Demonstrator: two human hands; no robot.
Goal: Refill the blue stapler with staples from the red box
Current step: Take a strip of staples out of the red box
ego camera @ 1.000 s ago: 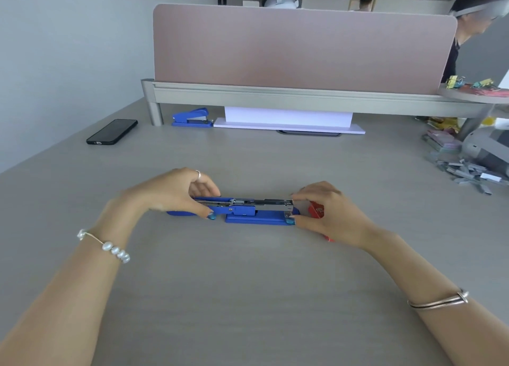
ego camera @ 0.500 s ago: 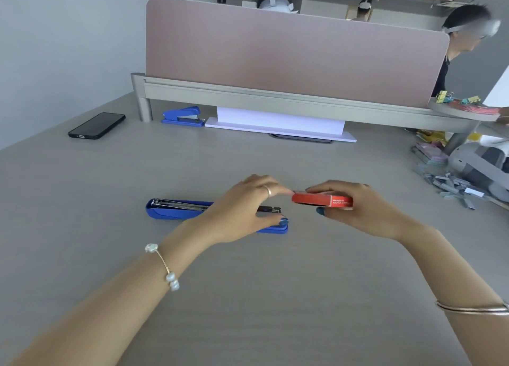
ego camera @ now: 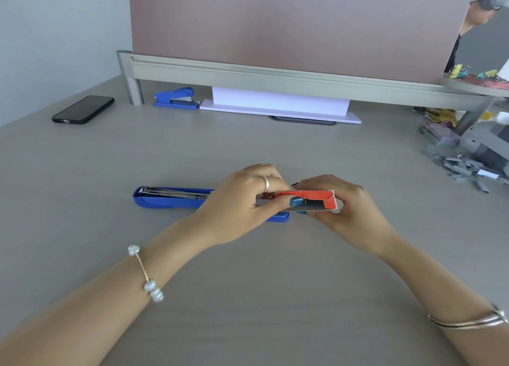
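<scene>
Both hands meet at centre of the grey desk (ego camera: pixel 248 296). Right hand (ego camera: pixel 349 208) wraps the red box (ego camera: pixel 311 199) from the far side & underneath, box lifted just off the desk, its long axis running left-right. Left hand (ego camera: pixel 242 203) pinches the box's left end, thumb w/ blue-painted nail pressed on the near face, index & middle fingers on top; silver ring on one finger. Box's near flap looks open: grey inner card shows along the front, red flap folded at the right corner. Any print on the box is too blurred to read, no brand legible.

Blue stapler (ego camera: pixel 176 199) lies flat on the desk just behind & left of the hands, swung fully open so it's one long strip: metal staple channel faces up w/ the spring visible on the left half; right half hidden under the left hand, only a blue corner peeks out below the thumb. Neither hand grips the stapler.

Pearl bracelet (ego camera: pixel 146 274) on left wrist, metal bangle (ego camera: pixel 468 321) on right.

Far side: second blue stapler (ego camera: pixel 176 99) closed, by the divider post; black phone (ego camera: pixel 82 109) face up at far left; white paper stack (ego camera: pixel 281 105) under the pink divider (ego camera: pixel 289 26). Loose staple strips (ego camera: pixel 462 167) scattered at far right near a grey machine (ego camera: pixel 484 142). Another person (ego camera: pixel 468 21) partly seen behind the divider. No readable writing anywhere.
</scene>
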